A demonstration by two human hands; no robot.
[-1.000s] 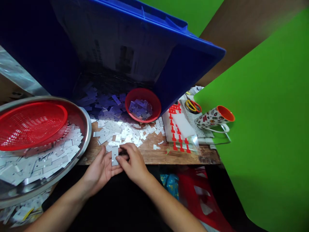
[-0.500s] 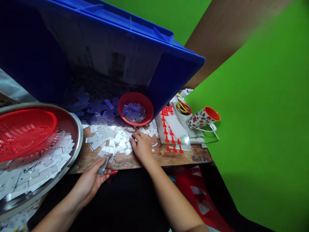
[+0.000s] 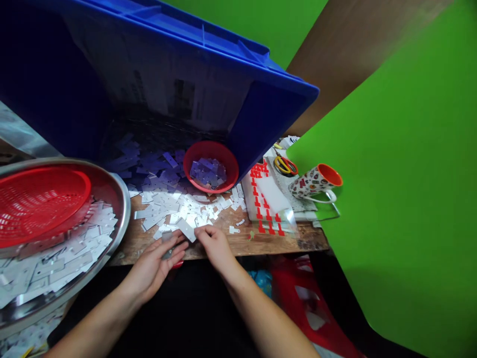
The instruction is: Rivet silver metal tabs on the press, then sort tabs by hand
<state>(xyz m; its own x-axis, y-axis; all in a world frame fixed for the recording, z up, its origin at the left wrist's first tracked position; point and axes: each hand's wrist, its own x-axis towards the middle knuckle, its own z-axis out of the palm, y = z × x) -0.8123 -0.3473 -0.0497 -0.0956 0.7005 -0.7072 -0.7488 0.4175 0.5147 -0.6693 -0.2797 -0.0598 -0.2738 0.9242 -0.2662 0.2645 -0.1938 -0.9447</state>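
Observation:
My left hand (image 3: pixel 158 261), palm turned up, grips a few flat metal plates (image 3: pixel 167 244) between thumb and fingers at the bench's front edge. Right beside it, my right hand (image 3: pixel 215 246) pinches the corner of another small metal plate (image 3: pixel 187 229), a pale rectangle whose left end reaches close to my left fingertips. Whether that plate touches the left fingers I cannot tell. Behind both hands a loose pile of similar plates (image 3: pixel 175 201) spreads over the wooden bench (image 3: pixel 234 248) and back into the blue crate.
A blue crate (image 3: pixel 276 107) lies on its side with a red bowl (image 3: pixel 230 183) of plates at its mouth. At left, a steel basin (image 3: pixel 124 199) holds plates and a red colander (image 3: pixel 44 204). Rightward are a red-patterned sheet (image 3: pixel 257 199), scissors (image 3: pixel 285 165) and a mug (image 3: pixel 313 181).
My right hand has come from the pile toward me, bringing one plate beside my left hand. My left hand has shifted slightly right, still holding its plates.

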